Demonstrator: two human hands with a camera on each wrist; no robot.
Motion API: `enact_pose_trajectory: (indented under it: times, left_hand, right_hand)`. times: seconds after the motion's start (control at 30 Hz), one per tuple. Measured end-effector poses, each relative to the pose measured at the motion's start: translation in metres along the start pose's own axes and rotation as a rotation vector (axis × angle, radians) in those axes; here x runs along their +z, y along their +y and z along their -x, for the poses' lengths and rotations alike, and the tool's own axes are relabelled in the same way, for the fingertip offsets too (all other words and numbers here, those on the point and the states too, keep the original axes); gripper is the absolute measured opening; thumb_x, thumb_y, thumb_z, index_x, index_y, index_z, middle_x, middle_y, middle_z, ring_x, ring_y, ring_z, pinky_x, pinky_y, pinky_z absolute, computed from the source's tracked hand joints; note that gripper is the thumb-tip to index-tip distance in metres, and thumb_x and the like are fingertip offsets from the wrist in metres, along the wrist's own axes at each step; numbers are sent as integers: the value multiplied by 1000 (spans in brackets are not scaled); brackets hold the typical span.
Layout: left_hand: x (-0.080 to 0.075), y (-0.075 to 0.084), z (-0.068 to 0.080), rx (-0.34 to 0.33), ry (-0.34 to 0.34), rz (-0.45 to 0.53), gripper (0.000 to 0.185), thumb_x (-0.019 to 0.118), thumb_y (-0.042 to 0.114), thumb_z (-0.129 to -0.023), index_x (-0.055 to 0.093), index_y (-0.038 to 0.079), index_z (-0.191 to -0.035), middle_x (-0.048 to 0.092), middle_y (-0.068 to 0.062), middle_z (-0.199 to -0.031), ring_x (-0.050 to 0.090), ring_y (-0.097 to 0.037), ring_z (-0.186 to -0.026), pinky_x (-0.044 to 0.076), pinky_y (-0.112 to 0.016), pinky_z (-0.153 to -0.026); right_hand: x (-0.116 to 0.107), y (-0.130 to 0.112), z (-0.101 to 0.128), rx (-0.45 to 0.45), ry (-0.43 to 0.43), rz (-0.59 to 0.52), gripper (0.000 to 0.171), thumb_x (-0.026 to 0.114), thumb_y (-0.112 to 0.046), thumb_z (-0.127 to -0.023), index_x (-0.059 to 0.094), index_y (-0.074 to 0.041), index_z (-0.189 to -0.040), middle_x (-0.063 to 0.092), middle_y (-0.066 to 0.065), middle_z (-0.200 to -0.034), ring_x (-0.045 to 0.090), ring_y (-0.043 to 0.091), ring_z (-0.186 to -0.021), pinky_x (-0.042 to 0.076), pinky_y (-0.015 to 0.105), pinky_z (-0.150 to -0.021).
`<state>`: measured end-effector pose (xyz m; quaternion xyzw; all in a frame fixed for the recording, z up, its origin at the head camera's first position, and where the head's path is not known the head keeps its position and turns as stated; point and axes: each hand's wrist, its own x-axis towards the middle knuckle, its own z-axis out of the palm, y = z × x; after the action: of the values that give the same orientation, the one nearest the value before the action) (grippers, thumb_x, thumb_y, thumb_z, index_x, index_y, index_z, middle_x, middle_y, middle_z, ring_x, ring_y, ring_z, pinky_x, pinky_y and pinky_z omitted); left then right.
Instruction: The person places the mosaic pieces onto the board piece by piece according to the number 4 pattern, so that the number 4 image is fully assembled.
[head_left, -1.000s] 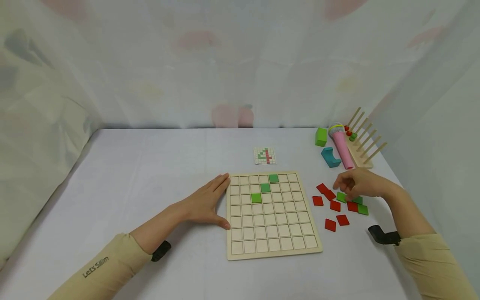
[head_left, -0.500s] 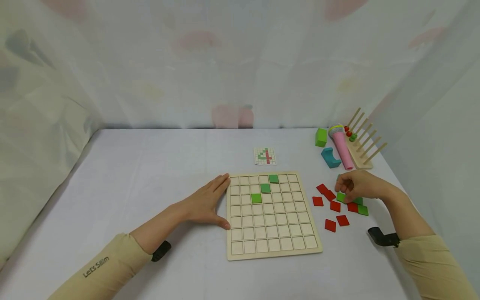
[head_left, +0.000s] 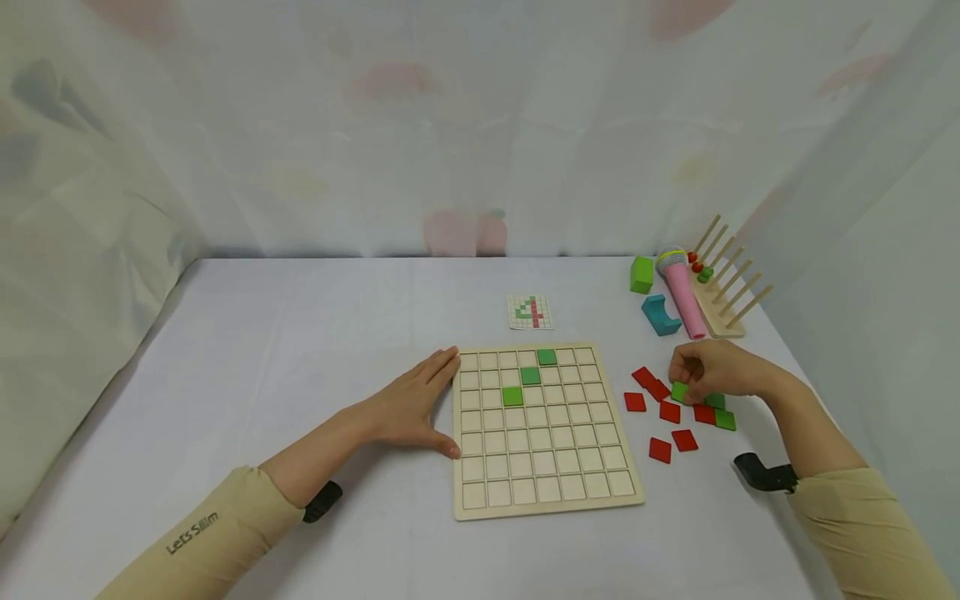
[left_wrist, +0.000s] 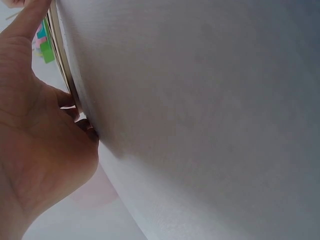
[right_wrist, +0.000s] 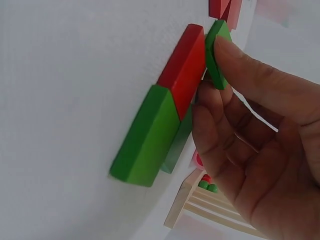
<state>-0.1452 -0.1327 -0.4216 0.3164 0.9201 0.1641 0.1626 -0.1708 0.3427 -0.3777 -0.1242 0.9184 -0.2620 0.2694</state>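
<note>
My left hand (head_left: 412, 402) rests against the left edge of a wooden grid board (head_left: 551, 506), its fingers fairly straight and its thumb spread along that edge. Three green tiles lie in the board's cells in a diagonal; the lowest is a light green tile (head_left: 512, 397). Over the loose tiles at the right, my right hand (head_left: 720, 368) pinches a green tile (right_wrist: 216, 55) between thumb and fingers, as the right wrist view shows. Beside it lie a red tile (right_wrist: 186, 67) and another green tile (right_wrist: 146, 137).
Several red tiles (head_left: 660, 451) lie right of the board. A pattern card (head_left: 530, 312) lies behind it. At the back right are a green block (head_left: 642, 275), a teal curved block (head_left: 661, 316), a pink toy microphone (head_left: 686, 296) and a wooden peg rack (head_left: 723, 312).
My right hand has closed its thumb and fingers on a green tile, which has shifted slightly to the left. The left hand and the board have stayed put.
</note>
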Motion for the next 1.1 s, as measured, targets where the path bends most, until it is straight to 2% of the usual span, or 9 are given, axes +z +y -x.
enact_pose_trajectory:
  times: [0.13,0.33,0.73,0.87,1.1]
  left_hand:
    - [0,0,0,-4,-1,1,134,76,74,-66,8,6,-159,0,-11,-169,4,-35,-157,20,-53,-126]
    - [0,1,0,-10,-10,1,134,76,72,-66,7,6,-159,0,-11,-169,4,-35,-157,20,-53,-126]
    - [0,1,0,-11,-13,9,133,76,71,-67,6,6,-160,-2,-11,-169,3,-34,-157,20,-52,-126]
    - [-1,1,0,-15,-15,13,134,76,72,-67,6,6,-160,-2,-11,-169,3,-34,-157,19,-52,-126]
    - [0,0,-1,-13,-17,9,134,76,73,-67,6,7,-160,-2,-10,-169,3,-34,-157,20,-52,-126]
  right_hand:
    - [0,-1,0,8,9,-13,30,83,-10,-76,62,-5,-96,62,5,-83,56,18,-77,55,24,-65]
    - [-3,-5,4,-41,33,0,18,75,-6,-82,63,-4,-95,64,5,-82,58,15,-74,55,23,-65]
    - [-10,-36,0,-135,238,100,16,76,-7,-84,67,-7,-96,71,4,-90,61,13,-80,53,18,-67]
    - [-10,-49,-6,-148,252,98,15,75,-7,-84,67,-8,-96,71,5,-91,60,14,-80,52,20,-64]
    - [-2,-69,-21,-232,240,111,14,77,-9,-84,67,-13,-93,70,0,-86,63,11,-80,51,22,-66]
